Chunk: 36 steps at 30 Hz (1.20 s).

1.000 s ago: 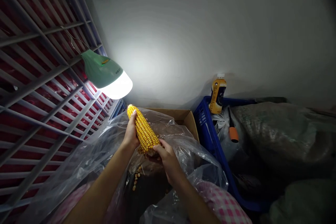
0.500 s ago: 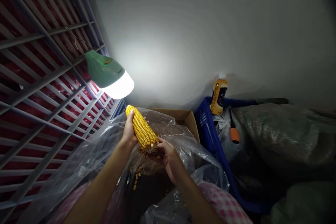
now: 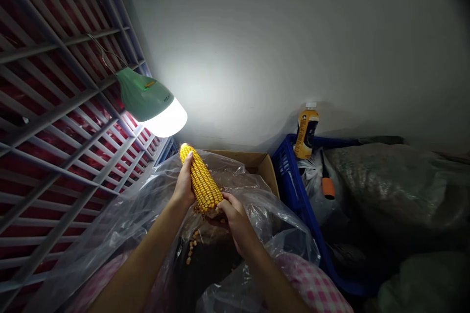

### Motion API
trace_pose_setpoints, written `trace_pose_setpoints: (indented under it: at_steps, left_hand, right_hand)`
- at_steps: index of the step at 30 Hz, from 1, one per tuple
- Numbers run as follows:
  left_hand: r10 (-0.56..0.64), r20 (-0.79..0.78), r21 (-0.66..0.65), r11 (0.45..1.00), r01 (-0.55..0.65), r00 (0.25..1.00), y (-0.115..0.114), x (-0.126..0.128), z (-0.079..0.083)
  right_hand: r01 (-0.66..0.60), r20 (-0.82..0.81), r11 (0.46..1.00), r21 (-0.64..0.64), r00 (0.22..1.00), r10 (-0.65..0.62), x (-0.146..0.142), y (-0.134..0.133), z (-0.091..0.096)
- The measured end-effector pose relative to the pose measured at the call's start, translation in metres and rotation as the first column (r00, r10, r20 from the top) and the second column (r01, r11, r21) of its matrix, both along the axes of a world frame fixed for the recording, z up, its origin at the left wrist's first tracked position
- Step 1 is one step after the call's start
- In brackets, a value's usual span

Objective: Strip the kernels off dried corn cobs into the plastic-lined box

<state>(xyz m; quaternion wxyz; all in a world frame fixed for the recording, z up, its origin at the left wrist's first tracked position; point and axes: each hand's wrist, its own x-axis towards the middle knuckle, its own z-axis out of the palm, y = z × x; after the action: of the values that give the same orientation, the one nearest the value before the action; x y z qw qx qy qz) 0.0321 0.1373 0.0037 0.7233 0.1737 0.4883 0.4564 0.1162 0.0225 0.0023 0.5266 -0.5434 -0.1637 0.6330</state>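
A yellow corn cob is held tilted over a clear plastic bag that lines a cardboard box. My left hand is wrapped round the cob's upper half. My right hand is closed on the cob's lower end, thumb pressed against the kernels there. A few loose kernels lie on the plastic below the cob.
A lit green lamp hangs from a metal grille at the left. A blue crate at the right holds a yellow bottle, an orange-handled tool and bags. Dark sacks lie further right.
The cob has shifted slightly up and right. My right hand has closed back onto the cob's lower end after opening a little below it.
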Motion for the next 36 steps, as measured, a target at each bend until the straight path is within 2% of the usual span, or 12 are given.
trace_pose_setpoints:
  at_steps: [4, 8, 11, 19, 29, 32, 36]
  left_hand:
    - [-0.001, -0.001, -0.017, 1.0, 0.001, 1.0, 0.0015, -0.0017, -0.0004]
    - [0.012, 0.024, -0.042, 0.999, -0.011, 1.0, 0.0063, -0.0079, -0.0023]
    - [0.013, 0.012, 0.009, 1.0, -0.013, 1.0, 0.007, -0.0092, -0.0024]
    - [-0.001, -0.008, 0.014, 1.0, 0.001, 1.0, 0.0038, -0.0051, -0.0007]
    - [-0.008, -0.031, 0.019, 1.0, 0.009, 0.999, -0.0008, -0.0009, 0.0002]
    - [0.017, -0.009, 0.012, 1.0, -0.017, 1.0, 0.0026, -0.0032, -0.0002]
    - [0.038, 0.005, 0.022, 0.999, -0.038, 0.999, 0.006, -0.0067, 0.0]
  right_hand:
    - [0.018, 0.043, 1.0, 0.002, 0.999, -0.018, -0.0004, 0.0002, -0.0016]
    - [0.037, -0.076, 0.999, 0.028, 0.996, -0.035, 0.0021, -0.001, 0.0007]
    - [0.032, -0.136, 0.999, 0.028, 0.99, -0.028, 0.0022, -0.0023, 0.0018]
    - [0.033, -0.061, 0.999, 0.009, 0.998, -0.033, 0.0015, -0.0008, 0.0038]
    - [0.04, -0.098, 0.997, -0.07, 0.994, -0.047, 0.0, 0.0011, -0.0003]
    - [0.08, -0.119, 0.996, -0.047, 0.989, -0.085, 0.0002, 0.0008, -0.0012]
    - [0.059, -0.214, 0.998, 0.016, 0.975, -0.054, 0.0009, -0.0001, -0.0026]
